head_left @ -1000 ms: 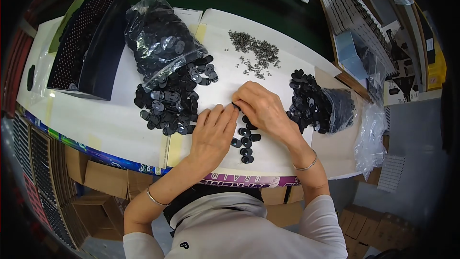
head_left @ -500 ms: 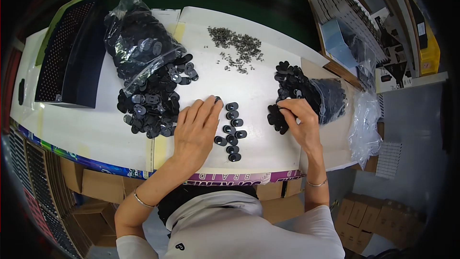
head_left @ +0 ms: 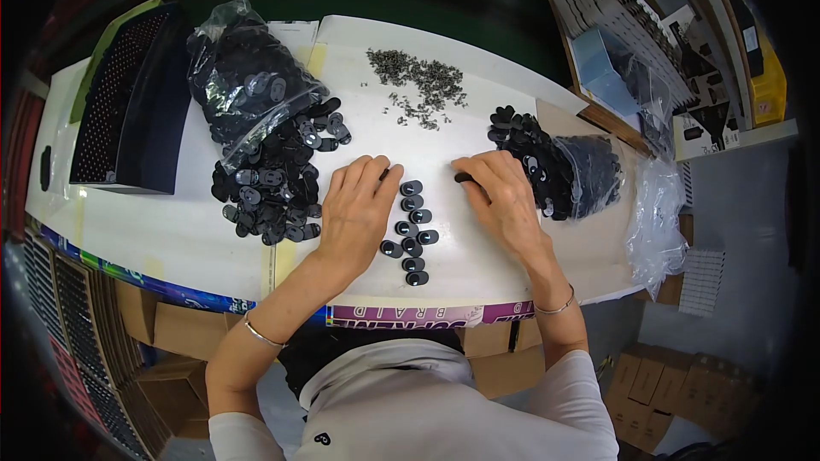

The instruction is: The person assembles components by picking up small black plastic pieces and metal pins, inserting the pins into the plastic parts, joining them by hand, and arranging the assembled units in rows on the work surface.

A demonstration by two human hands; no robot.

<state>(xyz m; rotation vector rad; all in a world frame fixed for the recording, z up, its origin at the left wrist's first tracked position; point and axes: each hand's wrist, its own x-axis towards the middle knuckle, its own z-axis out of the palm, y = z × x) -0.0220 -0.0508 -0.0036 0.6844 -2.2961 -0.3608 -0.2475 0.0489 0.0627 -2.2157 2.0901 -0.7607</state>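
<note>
Between the thumb and fingers of my left hand [head_left: 357, 209] is a small black plastic piece [head_left: 383, 174]. My right hand [head_left: 502, 198] pinches another dark plastic piece [head_left: 464, 177], mostly covered by the fingers. A loose column of several black oval parts with shiny round tops [head_left: 412, 247] lies on the white table between the hands. Left of my left hand spreads a pile of black oval plastic parts [head_left: 272, 177]. Beyond my right hand is a heap of black pieces [head_left: 534, 158].
Small metal bits [head_left: 414, 77] are scattered at the table's back. A clear bag of black parts [head_left: 248, 77] stands behind the left pile, beside a black perforated box [head_left: 128, 102]. Another plastic bag [head_left: 589, 175] lies at right, near crumpled clear plastic [head_left: 653, 222].
My right hand has moved left from the right heap toward the middle, carrying a dark piece. My left hand has shifted only slightly and its small black piece shows more.
</note>
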